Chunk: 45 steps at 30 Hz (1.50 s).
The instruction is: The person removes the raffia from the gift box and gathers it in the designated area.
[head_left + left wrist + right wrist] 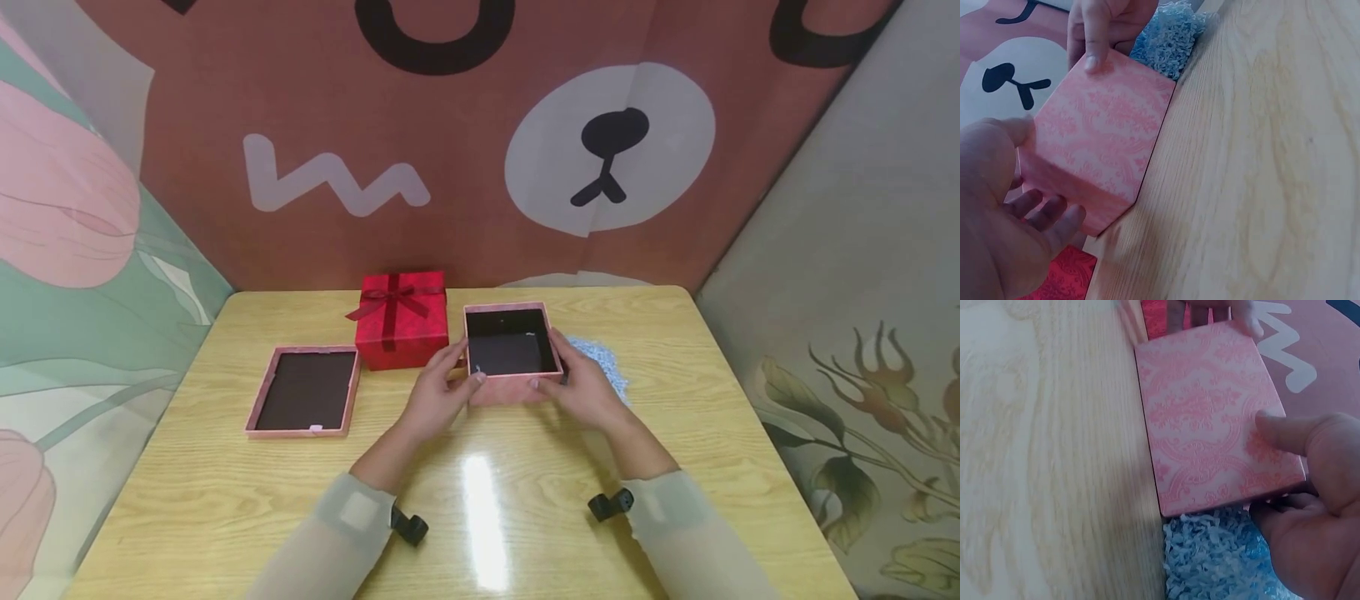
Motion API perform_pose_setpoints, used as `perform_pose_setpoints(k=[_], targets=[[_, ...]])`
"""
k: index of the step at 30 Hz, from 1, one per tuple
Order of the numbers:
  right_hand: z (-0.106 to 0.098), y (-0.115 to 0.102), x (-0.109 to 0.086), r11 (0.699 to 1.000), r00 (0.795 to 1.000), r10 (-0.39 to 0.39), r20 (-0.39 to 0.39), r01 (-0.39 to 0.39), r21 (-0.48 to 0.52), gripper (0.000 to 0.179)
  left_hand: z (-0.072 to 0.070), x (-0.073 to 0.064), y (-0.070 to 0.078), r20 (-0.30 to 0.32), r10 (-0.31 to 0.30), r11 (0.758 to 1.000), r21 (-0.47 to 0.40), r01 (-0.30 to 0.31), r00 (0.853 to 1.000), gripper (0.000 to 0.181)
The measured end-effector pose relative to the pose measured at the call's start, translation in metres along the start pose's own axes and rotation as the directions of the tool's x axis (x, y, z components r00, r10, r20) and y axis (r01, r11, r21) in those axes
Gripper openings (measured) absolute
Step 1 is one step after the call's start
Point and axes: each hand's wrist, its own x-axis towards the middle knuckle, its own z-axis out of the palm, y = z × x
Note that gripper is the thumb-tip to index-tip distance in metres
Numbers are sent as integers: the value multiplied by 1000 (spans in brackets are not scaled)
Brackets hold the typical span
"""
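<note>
An open pink patterned gift box [512,390] with a black inside sits on the table, held from both sides. My left hand [438,392] grips its left side, the thumb at the front rim and the fingers along the side wall. At the other side my right hand [588,385] holds it, the thumb [1282,431] pressed on the front face and the fingers curled at the side. A scrap of pale paper shred clings to the rim near my left thumb. Behind my right hand lies a pile of light blue shredded paper [606,360].
A red gift box [402,340] with a dark red ribbon bow stands just left of my left hand. Further left, a pink-edged lid [303,392] lies with its black inside up. The wooden table [675,400] meets a printed bear wall behind.
</note>
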Motion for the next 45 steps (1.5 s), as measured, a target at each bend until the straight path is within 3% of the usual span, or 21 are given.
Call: perform_pose_setpoints(k=[9,13,18,25,38,45], targets=[[4,-3,17,996,996,48,-73,-53,-78,88,13,15,7,-78,-3,999,42,7,997,65],[5,-5,27,993,995,51,-88,-60,-101,85,19,24,7,-127,0,995,98,12,992,63],[5,-9,43,991,996,41,-81,-51,-127,82,25,37,8,-175,-34,988,143,60,984,61],[3,-9,62,983,990,127,-65,-134,-129,87,29,55,10,-198,-77,986,127,104,977,60],[0,-5,89,980,984,151,-90,-161,-116,81,41,88,14,-266,-138,987,48,156,954,61],[-2,1,99,980,981,161,-105,-172,-103,82,41,100,14,-254,-156,986,16,166,955,60]])
